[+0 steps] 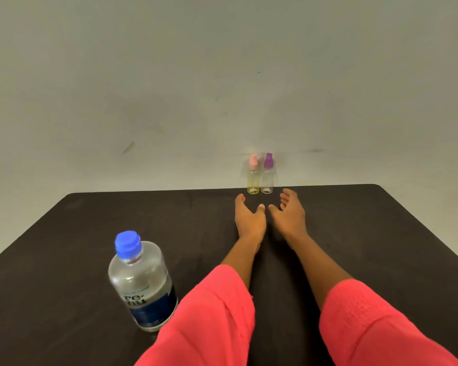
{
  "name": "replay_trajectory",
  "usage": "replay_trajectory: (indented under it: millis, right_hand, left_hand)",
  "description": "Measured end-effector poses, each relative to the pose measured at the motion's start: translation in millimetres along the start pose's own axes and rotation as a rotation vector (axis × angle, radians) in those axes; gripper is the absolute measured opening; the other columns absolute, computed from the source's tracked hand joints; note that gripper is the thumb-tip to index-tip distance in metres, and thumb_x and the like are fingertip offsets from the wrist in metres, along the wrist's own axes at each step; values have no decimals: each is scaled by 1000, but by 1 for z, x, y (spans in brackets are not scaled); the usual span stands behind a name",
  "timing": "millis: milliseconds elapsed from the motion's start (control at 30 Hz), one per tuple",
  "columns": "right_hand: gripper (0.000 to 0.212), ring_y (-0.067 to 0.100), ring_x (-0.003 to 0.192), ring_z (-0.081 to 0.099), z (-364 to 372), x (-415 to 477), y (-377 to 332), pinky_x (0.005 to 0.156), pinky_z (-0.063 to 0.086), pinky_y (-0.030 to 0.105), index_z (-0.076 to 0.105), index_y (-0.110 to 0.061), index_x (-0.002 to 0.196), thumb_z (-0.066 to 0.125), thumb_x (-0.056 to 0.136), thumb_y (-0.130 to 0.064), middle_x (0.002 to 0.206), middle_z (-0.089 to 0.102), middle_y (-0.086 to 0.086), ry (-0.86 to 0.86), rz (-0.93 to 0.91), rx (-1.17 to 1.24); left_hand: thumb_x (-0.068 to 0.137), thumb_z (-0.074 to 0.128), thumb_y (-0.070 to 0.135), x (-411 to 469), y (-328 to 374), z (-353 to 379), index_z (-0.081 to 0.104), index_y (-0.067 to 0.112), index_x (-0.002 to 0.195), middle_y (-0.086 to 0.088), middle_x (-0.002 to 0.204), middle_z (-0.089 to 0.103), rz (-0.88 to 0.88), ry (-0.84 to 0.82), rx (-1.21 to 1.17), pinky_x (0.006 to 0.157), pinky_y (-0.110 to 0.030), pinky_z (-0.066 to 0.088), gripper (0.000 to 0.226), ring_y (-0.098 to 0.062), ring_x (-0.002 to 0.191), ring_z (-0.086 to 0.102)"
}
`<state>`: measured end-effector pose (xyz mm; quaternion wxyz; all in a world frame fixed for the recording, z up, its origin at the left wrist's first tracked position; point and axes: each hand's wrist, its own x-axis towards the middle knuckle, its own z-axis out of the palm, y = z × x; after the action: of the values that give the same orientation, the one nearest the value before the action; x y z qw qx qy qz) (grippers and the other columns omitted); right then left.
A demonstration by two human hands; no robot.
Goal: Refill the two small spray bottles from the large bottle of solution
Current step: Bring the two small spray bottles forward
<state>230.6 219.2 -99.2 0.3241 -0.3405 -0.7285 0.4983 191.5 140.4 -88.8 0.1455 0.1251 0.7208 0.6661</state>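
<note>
Two small spray bottles stand side by side at the far edge of the dark table [90, 233]. The left one is yellowish with a pink top [253, 178]; the right one is clear with a purple top [267, 175]. Both arms stretch forward in red sleeves. My left hand [249, 216] and my right hand [287, 212] hover just short of the bottles, fingers loosely spread, holding nothing. The large clear bottle of solution [140, 281], with a blue cap and dark blue label, stands upright at the near left, beside my left sleeve.
A plain pale wall rises right behind the table's far edge. The table's rounded far corners show at left and right.
</note>
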Motion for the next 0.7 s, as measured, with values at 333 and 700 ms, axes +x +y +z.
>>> replay_trajectory:
  millis: [333,700]
  right_hand:
    - [59,23,130,44,16,56,7,105,38,32,34,-14,142,62,91,-18,142,44,7,10,-52,47]
    - [33,19,104,57,23,83,13,85,45,23,50,-14,122,60,91,-15,115,58,6,-26,-177,-46]
  left_hand:
    - [92,53,4,55,0,24,22,12,148,-5,147,35,95,30,50,108,-27,29,65,-21,135,36]
    - [92,51,3,83,-5,34,41,12,133,-7,130,49,180,31,129,99,-30,44,44,-20,114,52]
